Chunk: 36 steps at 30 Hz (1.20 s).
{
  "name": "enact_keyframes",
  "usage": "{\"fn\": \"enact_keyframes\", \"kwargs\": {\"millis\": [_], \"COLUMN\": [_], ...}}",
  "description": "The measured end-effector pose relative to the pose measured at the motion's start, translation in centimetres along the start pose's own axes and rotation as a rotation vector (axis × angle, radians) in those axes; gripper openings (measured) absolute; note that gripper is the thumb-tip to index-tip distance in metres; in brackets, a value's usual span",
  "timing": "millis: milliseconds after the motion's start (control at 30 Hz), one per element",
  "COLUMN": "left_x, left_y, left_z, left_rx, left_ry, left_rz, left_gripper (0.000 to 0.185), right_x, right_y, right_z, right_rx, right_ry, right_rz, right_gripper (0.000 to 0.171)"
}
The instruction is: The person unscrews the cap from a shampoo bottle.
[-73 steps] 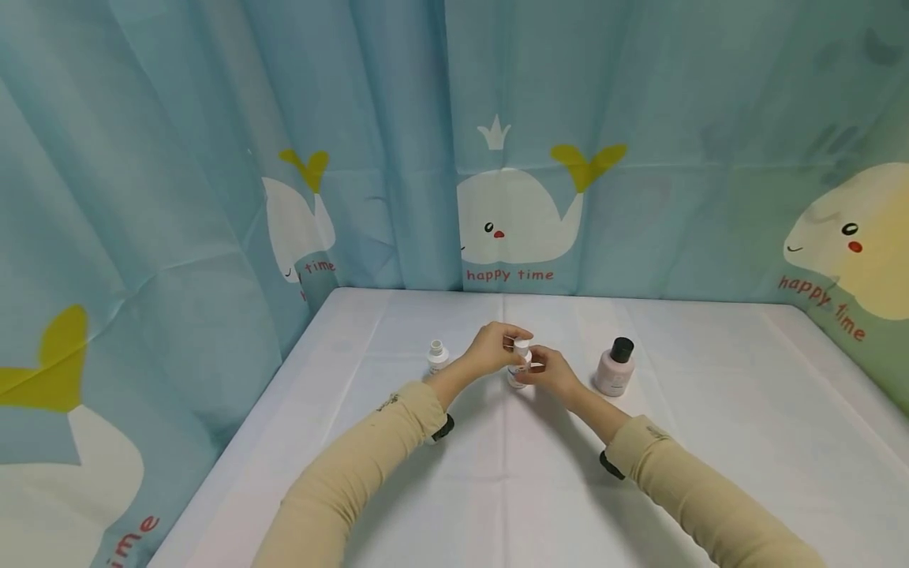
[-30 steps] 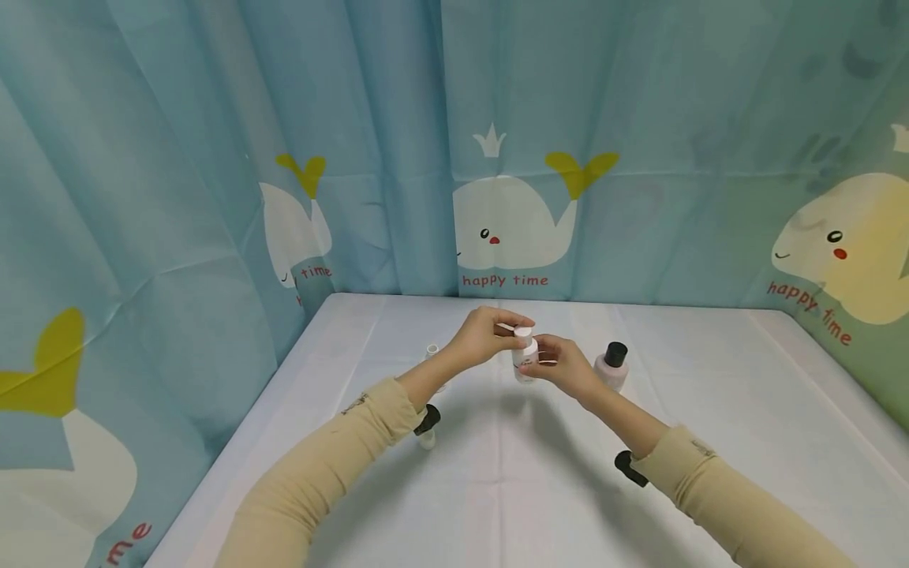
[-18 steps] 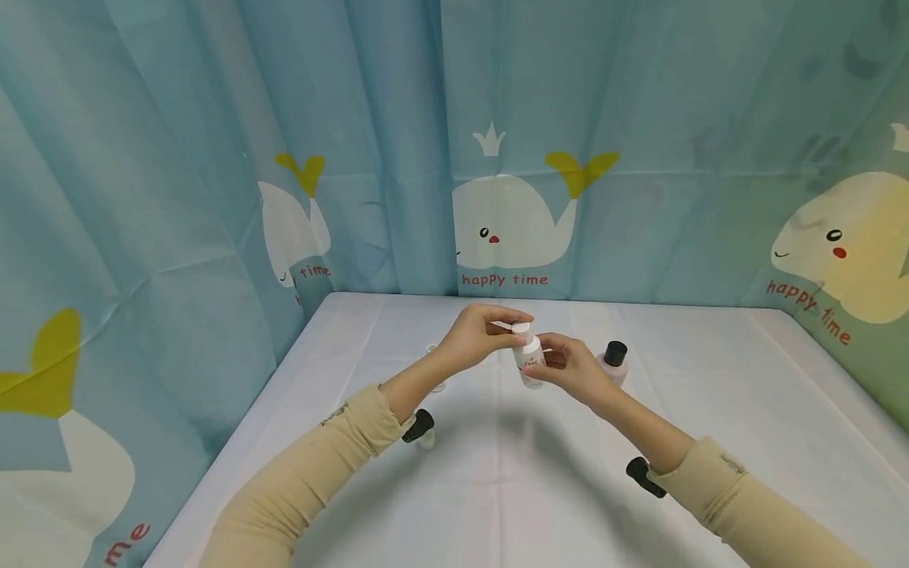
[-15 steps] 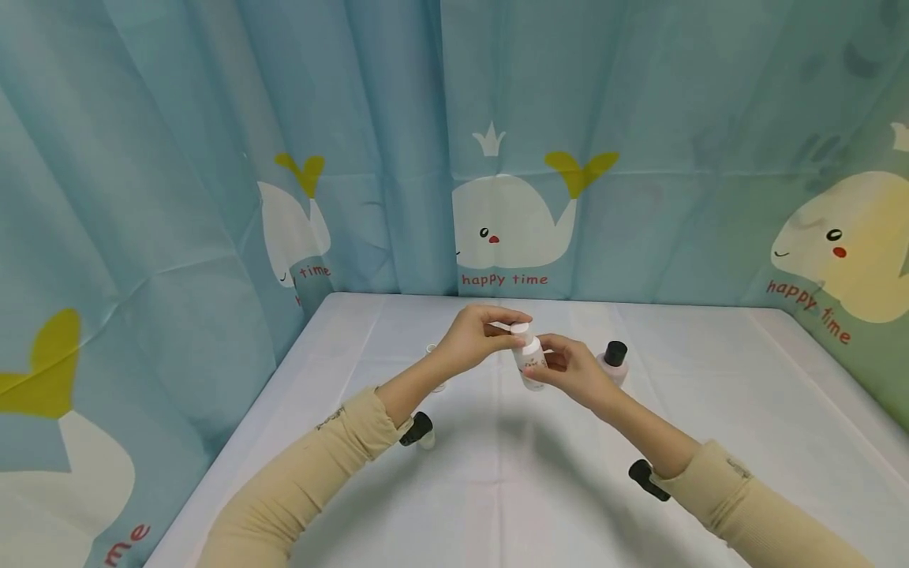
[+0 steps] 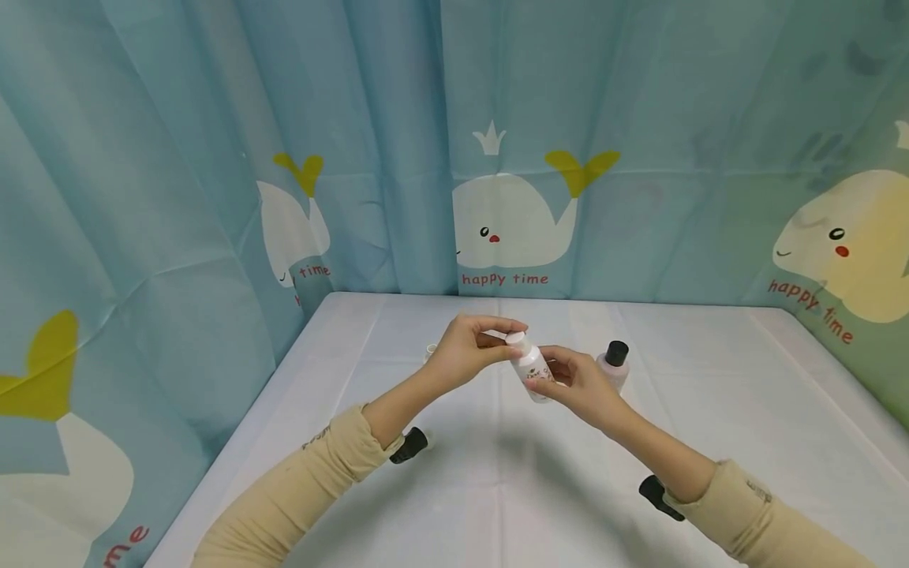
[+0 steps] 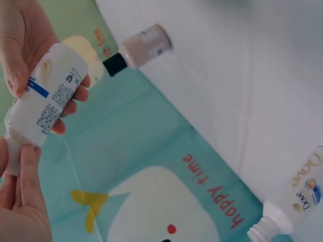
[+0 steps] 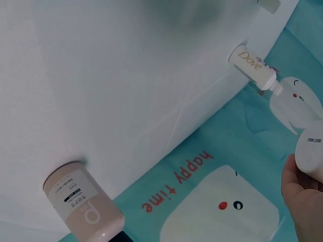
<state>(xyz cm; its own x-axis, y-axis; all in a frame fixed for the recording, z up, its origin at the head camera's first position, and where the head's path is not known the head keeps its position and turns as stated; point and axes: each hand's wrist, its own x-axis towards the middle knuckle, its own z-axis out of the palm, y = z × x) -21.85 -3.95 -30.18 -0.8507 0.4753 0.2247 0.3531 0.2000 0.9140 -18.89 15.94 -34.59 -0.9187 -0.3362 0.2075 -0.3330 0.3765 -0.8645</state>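
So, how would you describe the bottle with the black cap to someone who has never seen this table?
Start from the white table in front of the whale curtain. Just right of the person's right hand stands a small pink bottle, upright and untouched. Its black cap and pink body set it apart from the white bottle held in the hands and the open white bottle on the left.

Perhaps a curtained (image 5: 398, 118) recording booth.

- The pink bottle (image 5: 614, 366) stands just behind the right hand (image 5: 578, 383), blocking passage toward the table's (image 5: 746, 410) back edge.
- An uncapped white bottle (image 5: 430, 351) stands behind the left hand (image 5: 461, 355).
- The table's front and right stretches lie open.
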Motion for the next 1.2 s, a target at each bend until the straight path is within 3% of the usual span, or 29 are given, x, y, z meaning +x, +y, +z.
{"fn": "enact_keyframes", "kwargs": {"millis": [233, 400, 633, 900, 1000, 1200], "left_x": [-0.5, -0.8, -0.9, -0.8, -0.7, -0.8], "left_y": [-0.4, -0.8, -1.3, -1.5, -1.6, -1.8], "left_z": [0.2, 0.0, -0.4, -0.7, -0.3, 0.7], "left_rx": [-0.018, -0.056, -0.231, -0.335, -0.343, -0.336], "left_ry": [0.019, 0.007, -0.114, -0.259, -0.245, -0.125], "left_rz": [-0.005, 0.04, 0.183, 0.268, 0.27, 0.294], "left_gripper": [0.032, 0.034, 0.039, 0.055, 0.055, 0.066], "right_x": [-0.9, -1.3, -1.1, -0.8, -0.7, -0.9], "right_y": [-0.1, -0.5, -0.9, -0.8, -0.7, -0.8], "right_z": [0.6, 0.7, -0.1, -1.6, -1.7, -1.4], "right_rx": [-0.03, -0.026, 0.103, 0.22, 0.235, 0.223], "right_ry": [0.053, 0.031, -0.149, -0.367, -0.385, -0.326], "right_rz": [-0.016, -0.088, -0.138, -0.122, -0.124, -0.133], "right_gripper": [0.041, 0.038, 0.041, 0.048, 0.05, 0.052]}}
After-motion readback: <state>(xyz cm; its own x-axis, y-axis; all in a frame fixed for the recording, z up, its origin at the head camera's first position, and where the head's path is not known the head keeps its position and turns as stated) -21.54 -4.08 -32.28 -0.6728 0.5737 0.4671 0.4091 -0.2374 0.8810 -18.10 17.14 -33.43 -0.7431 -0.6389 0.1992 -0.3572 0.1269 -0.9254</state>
